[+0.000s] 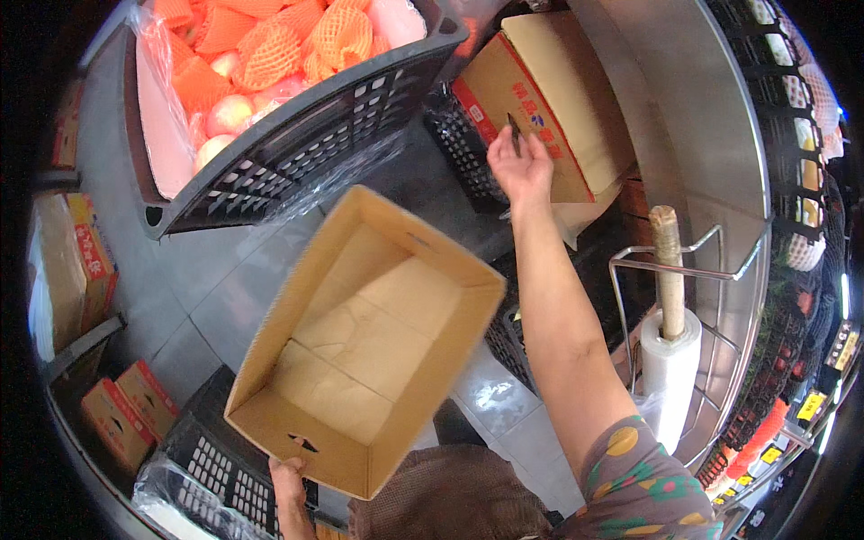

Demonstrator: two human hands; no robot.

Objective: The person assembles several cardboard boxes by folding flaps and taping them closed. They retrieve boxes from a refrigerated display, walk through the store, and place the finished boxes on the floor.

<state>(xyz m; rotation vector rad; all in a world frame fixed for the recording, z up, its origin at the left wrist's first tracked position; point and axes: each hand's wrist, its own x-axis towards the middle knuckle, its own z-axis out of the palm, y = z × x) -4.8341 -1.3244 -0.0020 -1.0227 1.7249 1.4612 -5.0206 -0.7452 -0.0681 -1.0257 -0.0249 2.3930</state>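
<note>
An open, empty cardboard box [360, 333] is tilted in front of me, with its inside facing up. My left hand [288, 490] grips its near end beside the handle slot. My right hand [522, 166] reaches forward, palm up and fingers curled, against the printed side of a tan and red carton [562, 103]. A slim dark shape shows at its fingertips; I cannot tell if it is a held thing or the carton's handle slot. Under the carton is a black plastic crate [463, 148].
A large black crate [306, 135] holds apples in orange foam nets. On the right, a white plastic bag roll [670, 369] stands on a wire rack beside produce shelves. Cartons [76, 270] stack along the left, and another black crate [225, 477] sits low left.
</note>
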